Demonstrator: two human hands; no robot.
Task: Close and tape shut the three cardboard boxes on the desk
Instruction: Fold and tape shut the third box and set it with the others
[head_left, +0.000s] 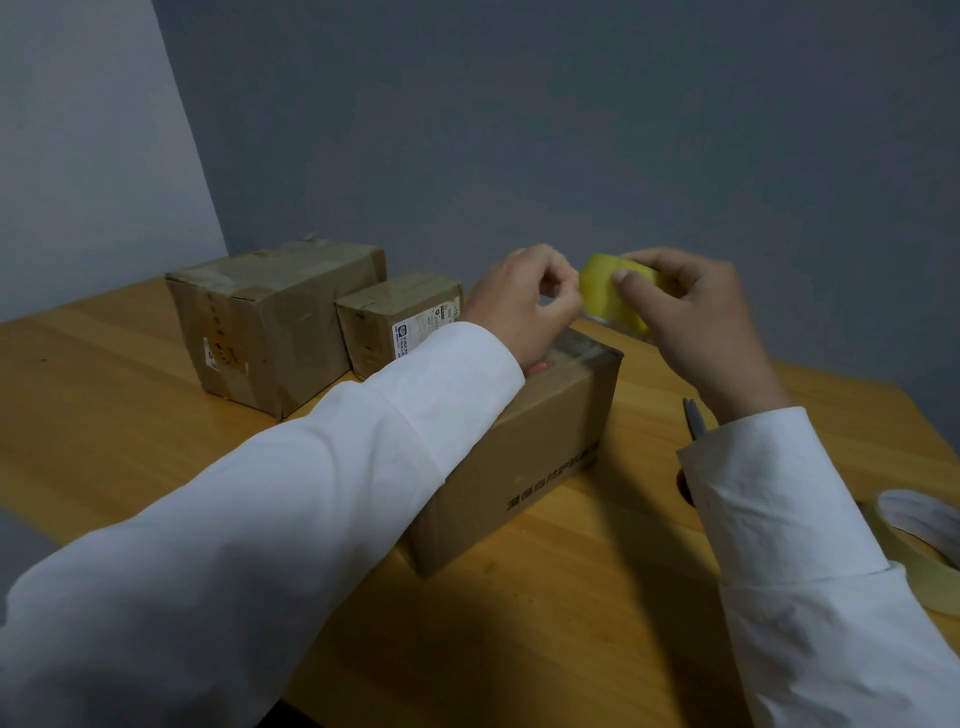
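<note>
both hands (524, 301) (696, 317) grip the yellow tape roll (608, 296); box (545, 447) print unreadable.

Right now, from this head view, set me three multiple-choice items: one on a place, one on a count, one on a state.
1. Where do the scissors lie?
A. On the desk, right of the nearest box
B. On top of the far left box
C. In the left hand

2. How many cardboard boxes show?
A. One
B. Five
C. Three

3. What does the right hand do?
A. Lies flat on the desk
B. Grips the yellow tape roll
C. Holds the scissors

Key: 1 A, the blades show beside the right sleeve; 2 C, two stand behind, including the small middle box, one in front; 3 B, its fingers curl round the roll.
</note>
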